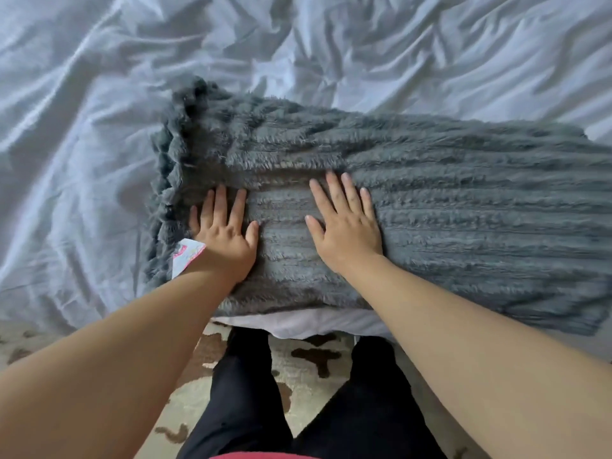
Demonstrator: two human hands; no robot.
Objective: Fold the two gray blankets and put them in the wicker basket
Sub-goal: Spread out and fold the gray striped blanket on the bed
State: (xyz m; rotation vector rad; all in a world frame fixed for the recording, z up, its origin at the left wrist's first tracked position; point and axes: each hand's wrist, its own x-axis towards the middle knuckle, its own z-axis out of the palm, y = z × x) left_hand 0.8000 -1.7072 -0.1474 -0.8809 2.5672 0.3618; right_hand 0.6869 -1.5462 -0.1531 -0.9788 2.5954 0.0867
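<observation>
My left hand (222, 233) and my right hand (344, 223) are both flat and open, pressing down on one fuzzy gray blanket (430, 207). It lies on the bed (99, 94), near the edge where I stand. It looks folded into a long strip, with stacked layers at its left end. I think it needs more folds. I cannot see the other blanket or the wicker basket.
</observation>
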